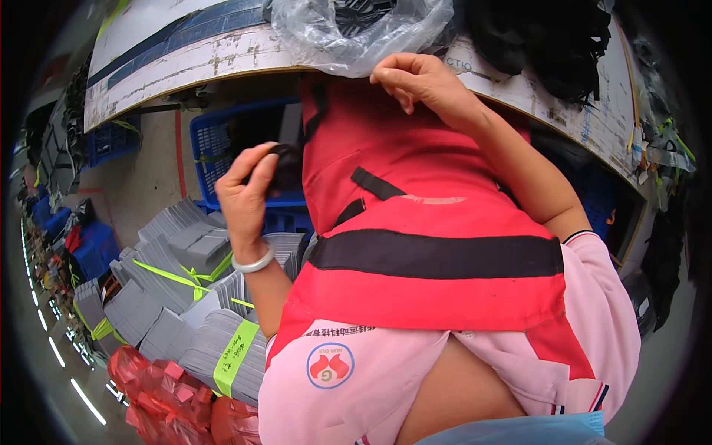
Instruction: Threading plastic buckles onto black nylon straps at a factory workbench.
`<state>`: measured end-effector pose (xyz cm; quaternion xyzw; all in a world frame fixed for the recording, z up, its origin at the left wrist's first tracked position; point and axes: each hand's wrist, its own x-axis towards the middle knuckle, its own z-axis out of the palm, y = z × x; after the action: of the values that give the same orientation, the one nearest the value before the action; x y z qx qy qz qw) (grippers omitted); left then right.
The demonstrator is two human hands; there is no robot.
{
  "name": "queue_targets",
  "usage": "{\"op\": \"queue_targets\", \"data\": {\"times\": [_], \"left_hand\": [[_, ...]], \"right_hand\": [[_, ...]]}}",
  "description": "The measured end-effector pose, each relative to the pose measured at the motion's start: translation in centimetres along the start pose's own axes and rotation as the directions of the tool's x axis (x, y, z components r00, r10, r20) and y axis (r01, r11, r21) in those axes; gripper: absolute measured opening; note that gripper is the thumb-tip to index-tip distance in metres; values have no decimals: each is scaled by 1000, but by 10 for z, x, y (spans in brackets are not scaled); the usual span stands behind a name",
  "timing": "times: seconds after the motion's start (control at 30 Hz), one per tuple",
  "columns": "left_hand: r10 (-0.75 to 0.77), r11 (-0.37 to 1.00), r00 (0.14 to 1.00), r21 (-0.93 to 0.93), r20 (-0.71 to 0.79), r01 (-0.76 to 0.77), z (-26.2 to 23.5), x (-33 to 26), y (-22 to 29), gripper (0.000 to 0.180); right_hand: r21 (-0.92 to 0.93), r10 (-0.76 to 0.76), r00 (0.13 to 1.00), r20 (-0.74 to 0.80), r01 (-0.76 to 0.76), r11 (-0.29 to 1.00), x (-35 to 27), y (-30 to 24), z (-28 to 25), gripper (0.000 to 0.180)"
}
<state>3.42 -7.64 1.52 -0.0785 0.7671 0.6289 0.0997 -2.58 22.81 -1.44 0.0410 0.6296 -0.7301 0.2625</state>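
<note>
L fingers (251, 159) had a small blk pc. (285, 169) pinched! R fingers (400, 65) curled, couldn't tell if gripping, w/ clear plastic bag (315, 43) on desk (222, 61) just beyond 'em.

I'm in a factory workshop: my scuffed tabletop (237, 50), the blue plastic crates (211, 142), strapped stacks of grey sheets (153, 259) and my red work apron (437, 305) show it.
</note>
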Motion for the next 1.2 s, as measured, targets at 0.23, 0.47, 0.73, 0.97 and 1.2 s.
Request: {"op": "queue_targets", "data": {"times": [0.23,0.47,0.73,0.97,1.2], "left_hand": [[-86,940,929,-339,-360,-45,-18,1,-24,26],[62,935,989,-337,-137,-105,95,13,-12,22],[-249,569,841,-630,480,528,102,24,-42,33],[-178,370,715,-627,676,685,121,29,-54,49],[-73,535,627,-501,775,681,123,36,-52,41]], "right_hand": [[-316,-60,979,196,121,941,-7,18,30,23],[-345,12,981,194,57,937,-13,1,53,28],[-324,158,967,197,-88,942,-32,-3,28,22],[-366,124,989,81,-87,927,-35,-5,13,23],[-487,-42,998,50,61,872,-36,-10,0,23]]}}
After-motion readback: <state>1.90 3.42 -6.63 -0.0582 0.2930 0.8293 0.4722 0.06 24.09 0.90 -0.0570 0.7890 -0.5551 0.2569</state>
